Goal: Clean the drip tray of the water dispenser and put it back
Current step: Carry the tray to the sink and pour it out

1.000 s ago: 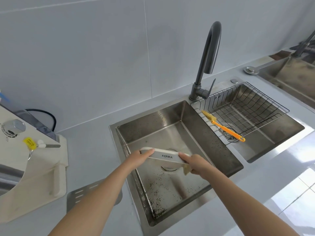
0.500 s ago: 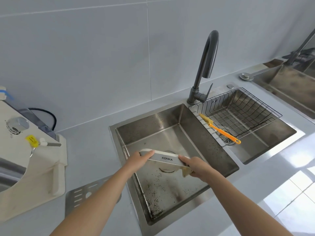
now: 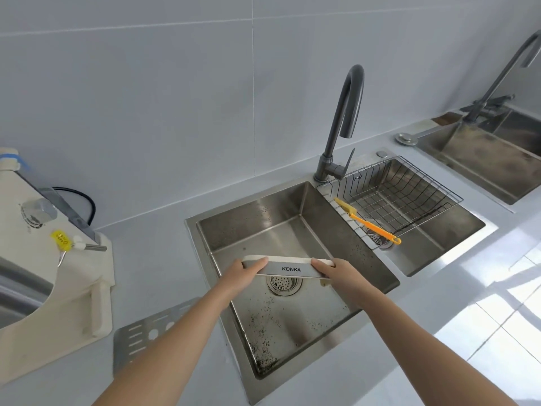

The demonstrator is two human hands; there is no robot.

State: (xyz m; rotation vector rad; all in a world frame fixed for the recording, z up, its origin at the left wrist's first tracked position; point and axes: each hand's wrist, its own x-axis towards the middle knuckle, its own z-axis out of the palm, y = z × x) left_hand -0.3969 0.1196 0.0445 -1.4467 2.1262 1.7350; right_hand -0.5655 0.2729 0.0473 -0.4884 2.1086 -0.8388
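Currently both hands' fingers clamp one drip tray [image 3: 288, 268], left hand [image 3: 243, 273] and right hand [image 3: 336, 273] at opposite ends, held over the left basin of the sink [image 3: 363, 259] above its drain. One faucet [image 3: 342, 124], one wire basket [image 3: 409, 197] with one orange brush [image 3: 371, 225]; one slotted plate [image 3: 140, 338] on the table [image 3: 152, 259] beside one dispenser [image 3: 44, 273].

Tray [image 3: 288, 266] cream with grey front, dark KONKA lettering. Sink [image 3: 292, 224] steel, speckled black. Faucet [image 3: 342, 124] dark grey. Brush [image 3: 367, 221] yellow and orange. Basket [image 3: 404, 197] dark wire grid. Dispenser [image 3: 52, 291] cream, yellow tag [image 3: 61, 237]. Wall [image 3: 146, 98] pale grey tile.
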